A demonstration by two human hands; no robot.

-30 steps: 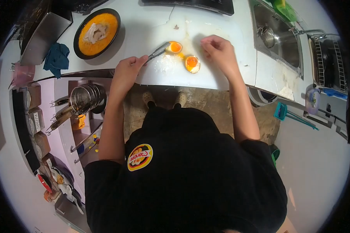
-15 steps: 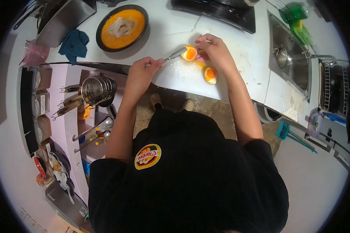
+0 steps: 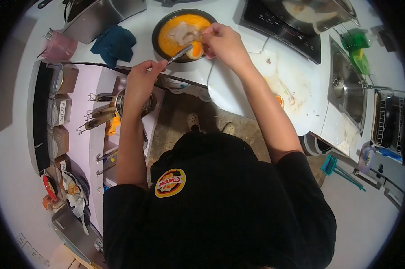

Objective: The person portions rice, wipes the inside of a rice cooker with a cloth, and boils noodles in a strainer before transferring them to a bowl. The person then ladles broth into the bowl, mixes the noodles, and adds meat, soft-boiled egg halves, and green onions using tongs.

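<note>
My left hand (image 3: 144, 76) is closed on the end of metal tongs (image 3: 179, 54). The tongs' tips are at an egg half (image 3: 195, 50) with an orange yolk, held over the near rim of a black bowl. Orange soup (image 3: 168, 45) with pale slices (image 3: 183, 33) in the middle fills the bowl. My right hand (image 3: 222, 41) has its fingers pinched against the right side of that egg half. Another egg half (image 3: 280, 101) lies on the white board (image 3: 231, 92), partly hidden behind my right forearm.
A blue-green cloth (image 3: 114, 45) and a pink container (image 3: 59, 46) are left of the bowl. A black cooktop (image 3: 281, 29) bearing a large pot stands at the back right, before the sink (image 3: 346, 83). Strainers (image 3: 121, 103) hang below the counter's left part.
The egg half has been lifted off the board and carried left to the bowl between the tongs and my right fingers. The view has shifted left; the other egg half stayed on the board.
</note>
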